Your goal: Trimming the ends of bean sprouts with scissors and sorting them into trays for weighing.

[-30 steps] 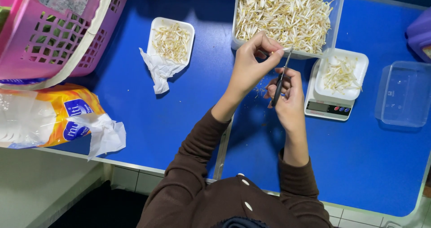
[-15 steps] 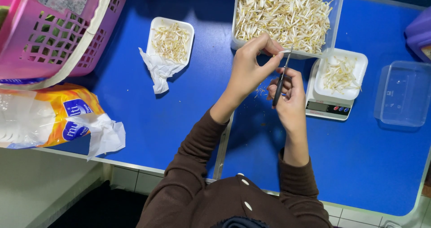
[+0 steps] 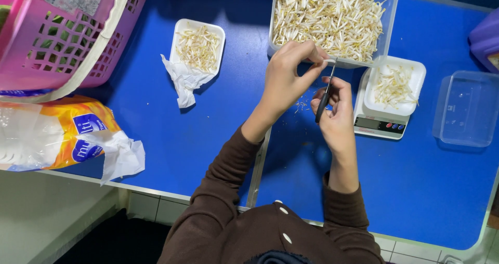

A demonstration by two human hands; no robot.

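A blue counter (image 3: 426,191) carries everything, with a seam running from near to far through its middle. At the far left a pink basket (image 3: 67,40) sits partly over the edge, and nearer lies an orange and white plastic bag (image 3: 57,134) at the counter's left edge. A small white tray of sprouts (image 3: 199,43) rests on crumpled white paper (image 3: 182,82). At the far middle stands a large clear tub of bean sprouts (image 3: 332,17). Right of it, a white scale (image 3: 382,123) bears a white tray (image 3: 395,84). An empty clear container (image 3: 468,108) lies at the right. A few scraps (image 3: 300,106) lie beside the seam.
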